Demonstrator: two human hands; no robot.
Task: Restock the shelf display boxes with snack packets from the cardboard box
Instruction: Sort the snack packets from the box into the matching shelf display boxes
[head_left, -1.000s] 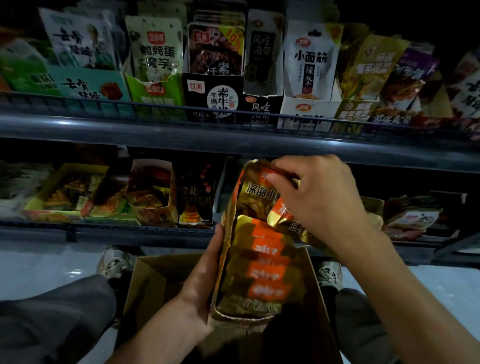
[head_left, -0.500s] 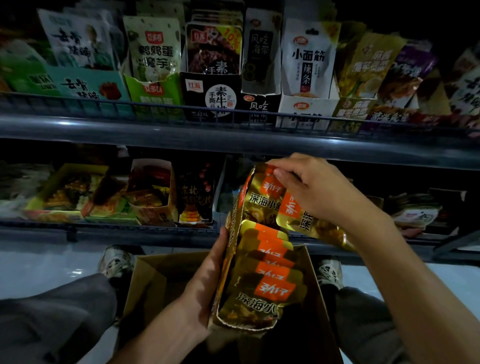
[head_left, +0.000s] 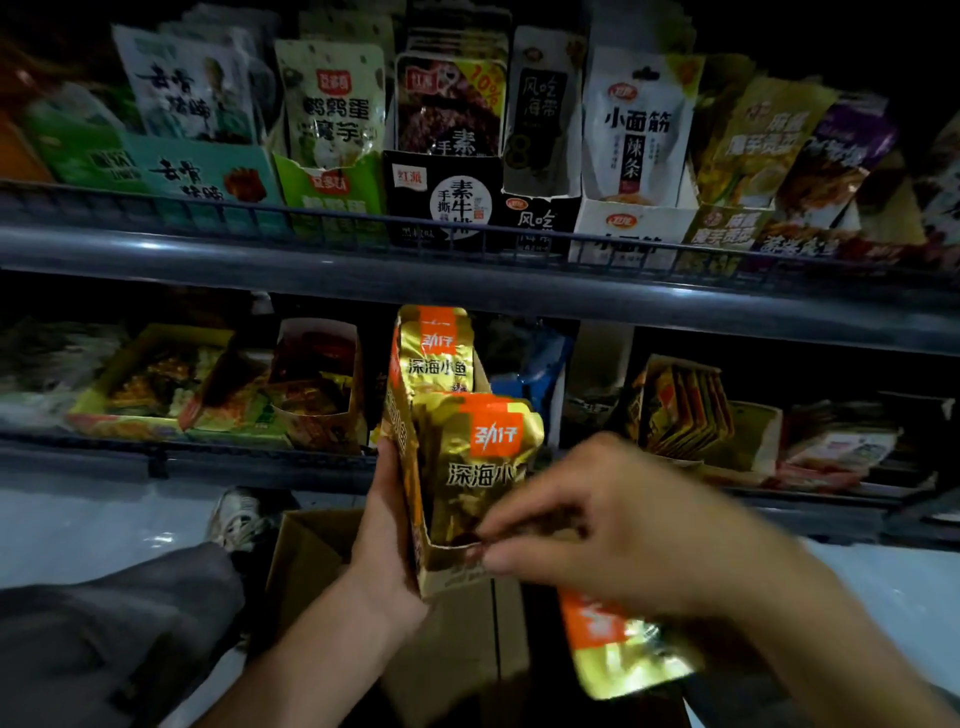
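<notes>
My left hand (head_left: 385, 545) grips the left side of a gold display box (head_left: 451, 574), held upright in front of the lower shelf. Several gold snack packets (head_left: 488, 452) with orange labels stand in it. My right hand (head_left: 613, 530), blurred, is at the box's low front lip with its fingers curled and thumb and forefinger pinched together. One more gold packet (head_left: 628, 660) sticks out from under its palm, apparently held there. The brown cardboard box (head_left: 306, 561) stands open on the floor below both hands; its inside is dark.
The upper shelf (head_left: 467, 283) holds a row of full display boxes behind a wire rail. On the lower shelf, display boxes (head_left: 317, 384) stand left and right (head_left: 685, 410) of a gap behind the gold box. My grey-trousered knee (head_left: 104, 639) and shoe (head_left: 239, 519) are at the left.
My right hand came down from the top of the packets to the box's front lip, bringing a packet with it. The box now stands more upright and the packets sit upright in it.
</notes>
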